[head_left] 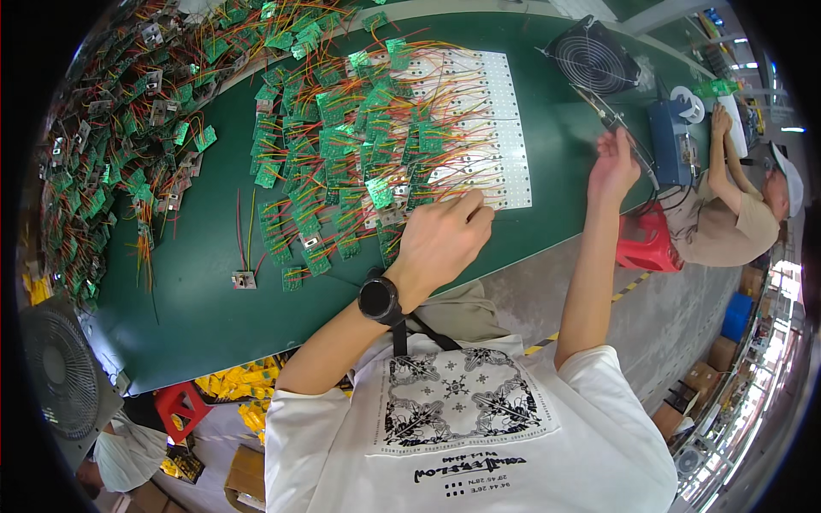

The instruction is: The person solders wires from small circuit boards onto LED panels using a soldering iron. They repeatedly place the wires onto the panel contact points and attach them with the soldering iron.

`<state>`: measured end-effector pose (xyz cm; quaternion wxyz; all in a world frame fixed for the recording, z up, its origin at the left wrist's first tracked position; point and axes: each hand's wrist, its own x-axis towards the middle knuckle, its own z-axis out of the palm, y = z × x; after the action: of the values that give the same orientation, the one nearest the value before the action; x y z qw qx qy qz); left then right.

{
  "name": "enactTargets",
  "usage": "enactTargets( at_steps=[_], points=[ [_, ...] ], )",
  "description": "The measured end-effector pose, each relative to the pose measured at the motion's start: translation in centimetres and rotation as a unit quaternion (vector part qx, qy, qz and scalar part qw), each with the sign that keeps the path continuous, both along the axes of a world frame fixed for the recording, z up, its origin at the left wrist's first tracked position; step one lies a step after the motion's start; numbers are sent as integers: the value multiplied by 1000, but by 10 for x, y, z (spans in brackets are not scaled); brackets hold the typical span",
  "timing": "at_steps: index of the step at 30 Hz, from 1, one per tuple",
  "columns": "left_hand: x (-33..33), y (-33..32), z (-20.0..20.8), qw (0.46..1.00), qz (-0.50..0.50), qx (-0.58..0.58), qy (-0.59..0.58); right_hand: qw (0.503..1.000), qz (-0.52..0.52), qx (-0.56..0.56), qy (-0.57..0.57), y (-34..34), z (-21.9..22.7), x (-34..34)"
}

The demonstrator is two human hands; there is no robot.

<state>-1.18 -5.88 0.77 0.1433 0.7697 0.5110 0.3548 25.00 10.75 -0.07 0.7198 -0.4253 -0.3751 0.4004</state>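
My left hand (445,238), with a black watch on its wrist, rests at the near edge of a white perforated panel (510,128). Its fingers are curled together among thin red and yellow wires; what they pinch is hidden. Rows of small green circuit boards (332,111) with wires attached cover the panel's left part and spread past it. Off to the right, my right hand (614,167) is raised with its fingers closed around the dark handle of a soldering iron (614,122), whose tip points away toward a black fan.
The square fan (592,56) stands beyond the iron, near a blue soldering station (671,141) and white spool (687,104). A large heap of wired boards (128,128) fills the far left. One loose board (245,280) lies nearer. Another person (735,214) sits at right by a red stool (650,239).
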Motion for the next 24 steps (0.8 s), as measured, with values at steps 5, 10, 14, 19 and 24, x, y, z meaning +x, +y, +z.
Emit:
enactTargets(
  at_steps=[5,10,14,19,24],
  points=[
    [0,-1,18,998,-18,58,-13,1000,-3,-17,8,-1,3,0],
    [-3,5,50,992,-3,130,-9,999,-6,-17,32,1,1,0],
    [-8,52,77,990,-11,132,48,999,-4,-21,44,0,4,2],
    [-25,157,60,972,-21,123,199,998,-16,-11,60,2,4,3],
    [-39,214,23,959,37,128,251,998,-11,-6,65,1,5,0]
  ],
)
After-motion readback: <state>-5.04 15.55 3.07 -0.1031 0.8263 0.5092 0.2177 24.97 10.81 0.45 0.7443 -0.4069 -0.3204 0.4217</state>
